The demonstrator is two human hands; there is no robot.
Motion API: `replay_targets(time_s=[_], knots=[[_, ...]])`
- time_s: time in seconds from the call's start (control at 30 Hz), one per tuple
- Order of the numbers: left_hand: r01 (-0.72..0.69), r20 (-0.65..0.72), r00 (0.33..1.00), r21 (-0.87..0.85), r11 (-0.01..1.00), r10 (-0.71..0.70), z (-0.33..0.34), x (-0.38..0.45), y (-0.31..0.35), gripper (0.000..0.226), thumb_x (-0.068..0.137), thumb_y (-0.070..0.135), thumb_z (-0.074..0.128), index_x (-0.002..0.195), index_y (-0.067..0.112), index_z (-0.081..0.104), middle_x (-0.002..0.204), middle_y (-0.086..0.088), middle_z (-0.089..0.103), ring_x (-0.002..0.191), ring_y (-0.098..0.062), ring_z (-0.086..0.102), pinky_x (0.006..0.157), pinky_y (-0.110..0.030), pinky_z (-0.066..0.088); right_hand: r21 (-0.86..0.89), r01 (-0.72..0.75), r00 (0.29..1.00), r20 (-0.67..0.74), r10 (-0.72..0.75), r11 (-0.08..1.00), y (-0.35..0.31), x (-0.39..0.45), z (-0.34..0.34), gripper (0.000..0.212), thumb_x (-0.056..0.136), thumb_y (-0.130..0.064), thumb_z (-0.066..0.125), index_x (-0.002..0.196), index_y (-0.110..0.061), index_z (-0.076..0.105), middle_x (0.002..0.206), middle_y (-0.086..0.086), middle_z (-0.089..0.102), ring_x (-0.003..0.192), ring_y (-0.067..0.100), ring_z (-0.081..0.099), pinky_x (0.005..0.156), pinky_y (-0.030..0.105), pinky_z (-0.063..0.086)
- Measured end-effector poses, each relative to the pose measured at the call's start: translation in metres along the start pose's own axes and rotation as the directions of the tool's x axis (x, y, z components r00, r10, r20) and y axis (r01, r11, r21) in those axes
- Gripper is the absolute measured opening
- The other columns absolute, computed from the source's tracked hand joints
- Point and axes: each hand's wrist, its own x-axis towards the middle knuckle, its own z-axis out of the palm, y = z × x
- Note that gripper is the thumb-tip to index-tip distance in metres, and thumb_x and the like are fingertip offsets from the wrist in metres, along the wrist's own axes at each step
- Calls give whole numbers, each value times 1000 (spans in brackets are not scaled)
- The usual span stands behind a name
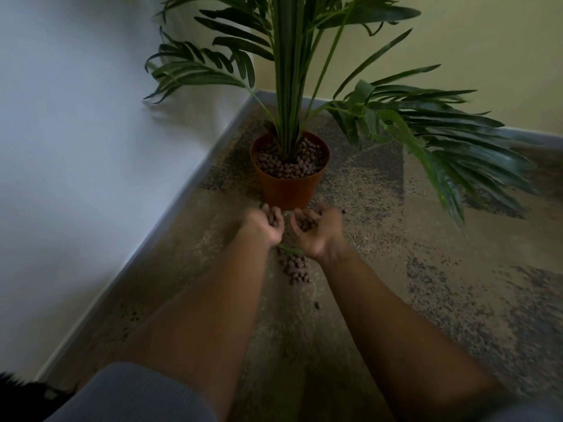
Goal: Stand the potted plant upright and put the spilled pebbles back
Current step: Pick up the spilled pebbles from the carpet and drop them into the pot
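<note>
Two cupped hands, left (268, 225) and right (316, 228), fingers curled around pebbles (304, 223), before the unlabelled upright pot (289, 190).

plant (292, 71): one, upright
pot (289, 184): one, orange
hands: two, left grip (268, 225) and right grip (313, 228), each cupped around a small load of pebbles
pebbles in pot (289, 166): too many to count
pebble heap on floor (294, 268): one, between the wrists
stray pebbles on floor (317, 305): a few, scattered
walls: two, meeting in a corner
</note>
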Motion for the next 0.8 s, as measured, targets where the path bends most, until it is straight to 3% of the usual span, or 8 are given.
replay_targets(time_s=[0.07,0.17,0.23,0.3,0.4,0.47,0.6,0.8], knots=[[-72,53,996,5,997,72,24,-7,9,45,105,29,24,134,12,53,93,-8,56,70,-13,52,59,-21,51,45,37,998,43,-39,998,-10,-1,17,47,97,-29,44,134,0,48,128,16,52,120,25,53,106,39,47],[-177,119,978,48,983,171,55,-18,21,45,103,23,25,134,7,54,100,-10,61,76,-16,56,65,-23,53,69,110,986,118,-117,992,-25,-4,43,45,95,-23,45,132,2,52,129,19,54,122,30,53,106,40,47],[-226,179,962,92,970,207,68,-21,29,42,103,15,27,136,2,50,129,-9,57,101,-21,56,90,-30,52,113,129,977,152,-146,985,-34,-5,58,43,98,-21,38,132,2,52,133,22,54,123,33,53,109,43,43],[-234,258,946,121,965,197,78,-24,36,41,102,11,27,137,1,46,128,-12,53,109,-24,50,107,-36,40,176,118,970,190,-152,977,-42,-3,71,46,101,-22,30,136,4,48,136,25,51,127,36,50,112,47,38],[-246,344,923,176,953,174,87,-28,36,40,102,12,32,136,-2,48,100,-15,55,92,-22,51,98,-34,43,221,75,954,266,-134,972,-52,2,80,54,103,-29,25,141,5,42,143,27,44,135,40,41,117,52,29],[-242,389,908,192,951,152,89,-31,34,41,104,13,27,134,-6,48,94,-15,59,90,-20,56,88,-32,42,215,64,941,313,-131,975,-57,4,82,57,103,-34,23,144,3,38,146,27,41,138,41,37,118,52,25],[-198,402,908,157,968,120,86,-28,33,45,105,14,23,141,-9,38,140,-22,48,132,-30,43,107,-35,35,206,63,940,316,-128,976,-59,5,75,59,104,-33,26,149,4,22,154,25,28,143,38,29,120,48,22],[-192,411,900,79,978,143,75,-19,29,48,104,11,21,146,-8,31,151,-24,36,142,-33,33,116,-41,26,173,56,962,253,-100,983,-56,3,58,58,102,-22,28,150,7,13,157,25,20,146,36,23,121,44,22]])
